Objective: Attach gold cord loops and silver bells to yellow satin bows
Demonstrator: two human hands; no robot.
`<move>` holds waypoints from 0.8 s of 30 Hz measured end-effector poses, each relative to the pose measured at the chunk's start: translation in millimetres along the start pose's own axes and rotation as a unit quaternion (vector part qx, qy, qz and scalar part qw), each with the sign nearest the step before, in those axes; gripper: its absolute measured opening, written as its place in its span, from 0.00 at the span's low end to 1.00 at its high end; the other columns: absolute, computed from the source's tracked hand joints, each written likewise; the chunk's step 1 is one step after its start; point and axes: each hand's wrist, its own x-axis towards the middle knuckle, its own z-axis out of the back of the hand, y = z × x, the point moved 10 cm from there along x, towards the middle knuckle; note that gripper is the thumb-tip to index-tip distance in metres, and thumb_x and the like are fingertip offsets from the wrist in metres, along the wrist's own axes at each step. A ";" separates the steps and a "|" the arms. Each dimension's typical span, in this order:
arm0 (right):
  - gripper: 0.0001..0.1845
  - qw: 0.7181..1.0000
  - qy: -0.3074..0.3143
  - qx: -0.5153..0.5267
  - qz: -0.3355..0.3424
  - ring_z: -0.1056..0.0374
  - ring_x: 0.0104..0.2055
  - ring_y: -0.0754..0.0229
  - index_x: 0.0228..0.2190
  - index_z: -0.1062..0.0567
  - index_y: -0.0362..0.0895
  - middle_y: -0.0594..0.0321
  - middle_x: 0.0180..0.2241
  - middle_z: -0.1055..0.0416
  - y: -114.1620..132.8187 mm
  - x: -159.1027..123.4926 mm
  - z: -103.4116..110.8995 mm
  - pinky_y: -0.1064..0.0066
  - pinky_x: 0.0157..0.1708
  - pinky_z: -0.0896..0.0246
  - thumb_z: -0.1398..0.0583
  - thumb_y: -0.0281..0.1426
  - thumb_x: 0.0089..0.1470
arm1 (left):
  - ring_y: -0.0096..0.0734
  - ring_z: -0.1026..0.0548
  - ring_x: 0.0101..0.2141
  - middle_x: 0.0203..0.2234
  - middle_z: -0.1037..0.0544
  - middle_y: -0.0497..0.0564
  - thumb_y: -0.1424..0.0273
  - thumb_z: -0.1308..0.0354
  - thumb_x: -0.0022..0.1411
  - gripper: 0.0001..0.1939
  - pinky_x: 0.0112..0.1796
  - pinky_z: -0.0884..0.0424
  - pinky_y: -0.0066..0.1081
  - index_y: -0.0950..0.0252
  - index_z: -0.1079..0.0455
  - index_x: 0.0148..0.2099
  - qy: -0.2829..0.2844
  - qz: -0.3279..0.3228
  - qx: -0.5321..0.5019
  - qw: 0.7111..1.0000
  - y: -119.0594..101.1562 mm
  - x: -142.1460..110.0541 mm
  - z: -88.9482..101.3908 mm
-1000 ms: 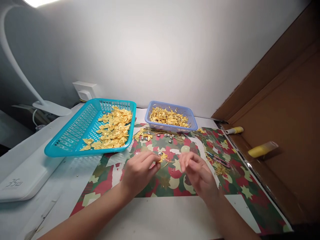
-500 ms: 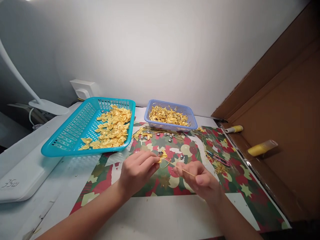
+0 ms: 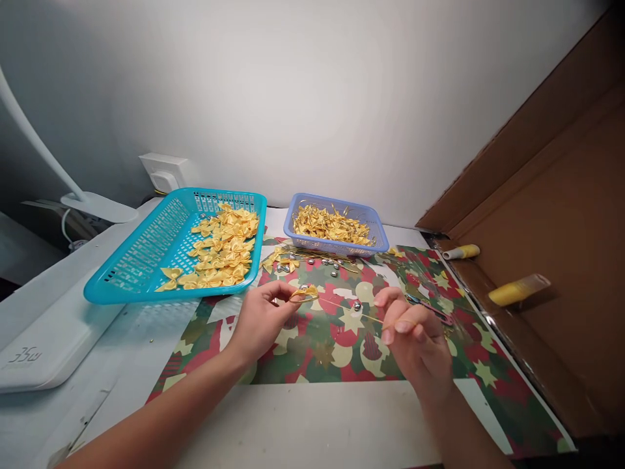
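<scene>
Between the thumb and fingers of my left hand (image 3: 263, 319) is a small yellow ribbon bow (image 3: 308, 293), with a silver bell (image 3: 303, 287) beside it. A thin gold cord (image 3: 349, 308) runs from the bow across to my right hand (image 3: 415, 335), which pinches its far end. The cord is stretched nearly straight over the patterned sheet. Another silver bell (image 3: 357, 305) lies on the sheet just behind the cord.
A teal basket (image 3: 131, 251) of yellow bows stands at left, a purple basket (image 3: 375, 225) of corded bows at the back. Loose bells (image 3: 334, 273) and bows lie before it. Pink-handled snips (image 3: 442, 316) lie behind my right hand. A power bank (image 3: 43, 355) and lamp (image 3: 100, 207) are left.
My right hand has moved right and drawn the cord out straighter and longer. My left hand has turned and shifted slightly left and up, still holding the bow.
</scene>
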 end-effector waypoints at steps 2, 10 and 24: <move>0.09 1.000 -0.026 -0.007 0.012 0.40 0.36 0.57 0.37 0.21 0.57 0.66 0.19 0.30 4.8 -0.8 8.5 0.63 0.45 0.48 0.43 0.38 0.62 | 0.24 0.33 0.19 0.20 0.27 0.47 0.62 0.35 0.50 0.11 0.19 0.36 0.24 0.66 0.27 0.29 0.002 0.009 -0.006 1.000 3.9 0.9 -0.8; 0.08 0.994 -0.078 0.077 -0.019 0.36 0.27 0.62 0.34 0.21 0.57 0.69 0.13 0.37 14.6 -4.8 15.3 0.66 0.42 0.38 0.42 0.38 0.61 | 0.44 0.24 0.45 0.48 0.24 0.58 0.62 0.36 0.54 0.12 0.31 0.24 0.31 0.65 0.29 0.26 0.011 -0.073 0.010 0.997 -7.7 -0.8 -2.0; 0.07 0.882 0.070 0.382 -0.267 0.43 0.15 0.74 0.34 0.20 0.45 0.74 0.13 0.42 -57.0 -43.5 -81.0 0.74 0.25 0.29 0.39 0.33 0.59 | 0.29 0.26 0.22 0.22 0.21 0.50 0.58 0.33 0.50 0.16 0.20 0.34 0.24 0.65 0.31 0.28 0.017 0.033 -0.052 0.998 8.6 3.1 -7.0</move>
